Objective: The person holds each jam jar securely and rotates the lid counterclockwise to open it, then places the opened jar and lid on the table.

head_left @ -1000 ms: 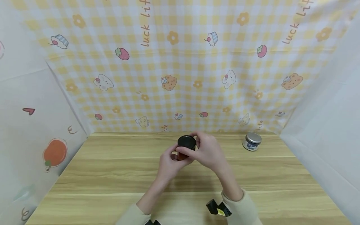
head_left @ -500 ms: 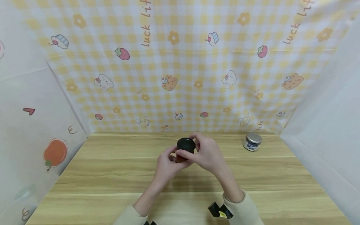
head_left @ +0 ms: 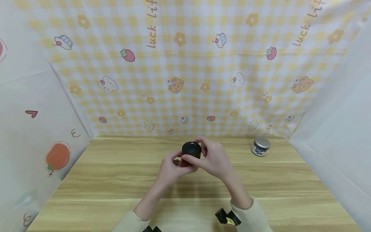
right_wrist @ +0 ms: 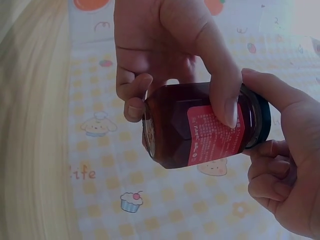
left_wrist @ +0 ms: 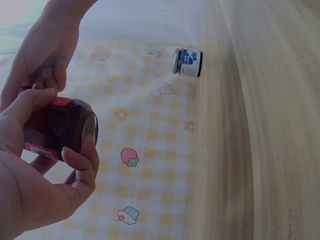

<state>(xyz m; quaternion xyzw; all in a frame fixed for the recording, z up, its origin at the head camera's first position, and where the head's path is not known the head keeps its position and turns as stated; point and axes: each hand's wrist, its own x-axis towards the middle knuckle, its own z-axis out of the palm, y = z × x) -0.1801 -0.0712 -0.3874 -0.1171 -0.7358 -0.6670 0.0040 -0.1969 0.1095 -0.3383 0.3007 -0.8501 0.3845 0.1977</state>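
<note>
A dark red glass jar [right_wrist: 172,130] with a red label and a black lid [head_left: 191,149] is held up over the table, between both hands. My left hand [head_left: 171,169] grips the jar's body, its thumb across the label and its little fingers curled under the base in the right wrist view. With thumb and forefinger on the rim, my right hand [head_left: 213,158] pinches the black lid, its other fingers curled beneath. The lid sits on the jar. In the left wrist view the jar lies sideways and the lid is hidden.
A small jar [head_left: 260,146] with a silver lid and a blue-and-white label stands at the table's back right. The wooden table [head_left: 116,174] meets a yellow checked cloth [head_left: 130,96] at the back. White sheets [head_left: 333,135] hang on both sides.
The jar and both hands have come slightly lower and nearer. Both hands keep hold, the right one on the lid. The far jar has stayed in place.
</note>
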